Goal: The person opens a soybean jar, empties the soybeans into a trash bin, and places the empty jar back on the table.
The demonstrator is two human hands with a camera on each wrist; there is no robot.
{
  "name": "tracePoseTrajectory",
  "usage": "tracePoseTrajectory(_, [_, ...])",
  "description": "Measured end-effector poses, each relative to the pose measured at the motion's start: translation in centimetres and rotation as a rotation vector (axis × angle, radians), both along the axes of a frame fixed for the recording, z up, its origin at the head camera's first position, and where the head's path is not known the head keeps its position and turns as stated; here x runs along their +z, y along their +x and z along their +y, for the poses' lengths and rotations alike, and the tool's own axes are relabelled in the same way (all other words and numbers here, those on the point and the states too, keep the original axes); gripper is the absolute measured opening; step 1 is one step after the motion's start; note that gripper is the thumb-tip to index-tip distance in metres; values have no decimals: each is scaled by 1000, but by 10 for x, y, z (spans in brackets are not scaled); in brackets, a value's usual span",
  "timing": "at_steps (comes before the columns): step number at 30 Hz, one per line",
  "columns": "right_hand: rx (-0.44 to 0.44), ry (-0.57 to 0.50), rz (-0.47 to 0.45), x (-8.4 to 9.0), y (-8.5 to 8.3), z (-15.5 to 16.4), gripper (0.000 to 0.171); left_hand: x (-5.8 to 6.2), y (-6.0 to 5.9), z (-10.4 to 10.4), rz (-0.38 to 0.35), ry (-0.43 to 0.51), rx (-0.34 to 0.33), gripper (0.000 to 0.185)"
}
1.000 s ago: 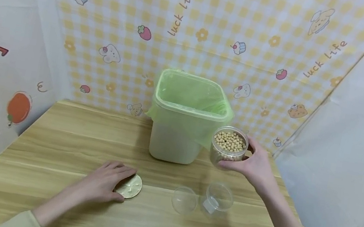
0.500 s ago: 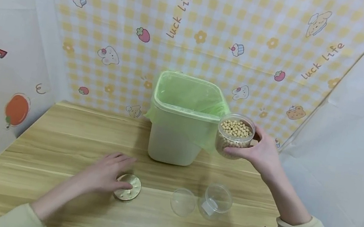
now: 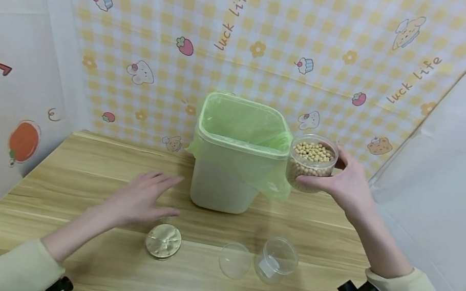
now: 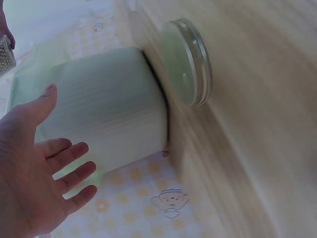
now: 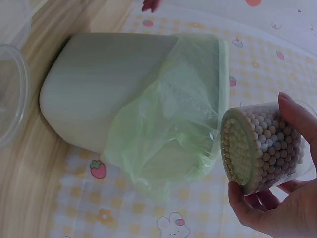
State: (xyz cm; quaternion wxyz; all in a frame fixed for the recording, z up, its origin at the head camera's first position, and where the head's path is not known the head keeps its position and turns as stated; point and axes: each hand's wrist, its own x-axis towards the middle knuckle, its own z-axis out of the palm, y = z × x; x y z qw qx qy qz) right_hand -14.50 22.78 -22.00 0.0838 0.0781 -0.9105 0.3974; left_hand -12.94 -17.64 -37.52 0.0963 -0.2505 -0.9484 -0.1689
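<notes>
Gripping open jar of beans [image 3: 311, 163] in right hand [image 3: 347, 186] beside bin [image 3: 236, 154], left hand [image 3: 141, 199] hovering spread; risking beans spilling onto table [image 3: 101, 257] if tipping short of rim

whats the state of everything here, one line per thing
jar of beans: lidless, full, upright, held beside the bin rim
right hand: grips the jar
left hand: fingers spread, holds nothing
metal lid: flat on the table
waste bin: open, green liner
empty clear jar: lidless, tilted
clear lid: on the table
</notes>
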Motion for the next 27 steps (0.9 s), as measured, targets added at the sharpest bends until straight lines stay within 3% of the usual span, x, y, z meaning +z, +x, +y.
tracePoseTrajectory(16, [-16, 23, 8, 30, -23, -5, 88, 55, -23, 12, -15, 110, 36, 84])
tracePoseTrajectory(22, [-10, 33, 3, 40, -33, -7, 87, 65, -29, 12, -21, 138, 66, 83])
tracePoseTrajectory(27, [-2, 60, -8, 46, -44, -9, 88, 71, -39, 8, -69, 211, 107, 81])
